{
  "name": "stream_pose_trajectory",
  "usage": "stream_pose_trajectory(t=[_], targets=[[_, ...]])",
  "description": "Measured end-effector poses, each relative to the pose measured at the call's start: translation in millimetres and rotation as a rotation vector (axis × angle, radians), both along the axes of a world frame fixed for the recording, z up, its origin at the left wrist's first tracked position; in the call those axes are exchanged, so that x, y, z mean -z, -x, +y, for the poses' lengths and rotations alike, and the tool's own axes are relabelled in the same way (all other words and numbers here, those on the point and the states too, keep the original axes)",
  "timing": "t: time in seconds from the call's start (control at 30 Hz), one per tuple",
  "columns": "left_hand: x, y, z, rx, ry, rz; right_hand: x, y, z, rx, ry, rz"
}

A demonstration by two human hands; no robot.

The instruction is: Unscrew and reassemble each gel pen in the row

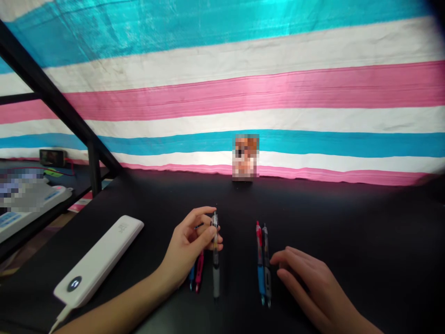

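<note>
My left hand [196, 239] pinches a clear pen with a grey grip [216, 273] between thumb and fingers, its tip end pointing toward me. Partly behind that hand, a pink pen [199, 271] and a blue pen [192, 278] lie on the black table. To the right, a pen with a red top and blue grip [260, 264] lies alongside a dark grey pen [267, 269]. My right hand [311, 283] is beside this pair, fingers loosely bent and apart, holding nothing. Its index fingertip is close to the dark grey pen; whether they touch I cannot tell.
A white power bank [100, 255] with a cable lies at the left. A small blurred card [245, 157] stands upright at the table's back edge against a striped sheet [278, 88]. Black metal bars [69, 111], a phone [53, 157] and a power strip [21, 213] are farther left.
</note>
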State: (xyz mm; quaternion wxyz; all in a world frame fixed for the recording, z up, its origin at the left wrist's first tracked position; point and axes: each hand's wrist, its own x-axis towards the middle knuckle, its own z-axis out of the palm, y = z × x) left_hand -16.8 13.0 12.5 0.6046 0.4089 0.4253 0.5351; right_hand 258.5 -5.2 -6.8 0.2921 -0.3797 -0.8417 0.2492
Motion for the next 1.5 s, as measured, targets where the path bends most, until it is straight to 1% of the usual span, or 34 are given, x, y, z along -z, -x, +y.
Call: stream_pose_trajectory(t=[0.13,0.37,0.47,0.6,0.73,0.87,1.0,1.1,1.27,1.5], targets=[[0.7,2,2,0.005,0.007,-0.010,0.1,1,1,-0.007,-0.009,-0.003],[-2.9,6,9,-0.072,-0.015,0.048,-8.4,3,2,-0.015,-0.056,-0.020],[-4.7,8,13,-0.099,-0.012,0.060,-9.5,3,2,-0.016,-0.063,-0.029],[-3.1,10,21,-0.122,-0.009,0.142,-9.1,3,2,-0.017,-0.062,-0.040],[0.1,11,28,-0.106,-0.005,0.231,-8.6,3,2,-0.015,-0.069,-0.046],[2.3,12,31,-0.077,-0.025,0.332,-7.2,4,1,-0.017,-0.059,-0.052],[4.4,10,33,-0.089,-0.089,0.434,-6.8,4,1,-0.021,-0.049,-0.054],[5.8,9,33,-0.075,-0.134,0.531,-7.0,4,1,-0.014,-0.049,-0.055],[6.0,11,32,-0.058,-0.228,0.740,-6.1,4,1,-0.017,-0.050,-0.036],[6.5,11,32,-0.025,-0.416,1.054,-9.8,6,2,-0.018,-0.079,-0.035]])
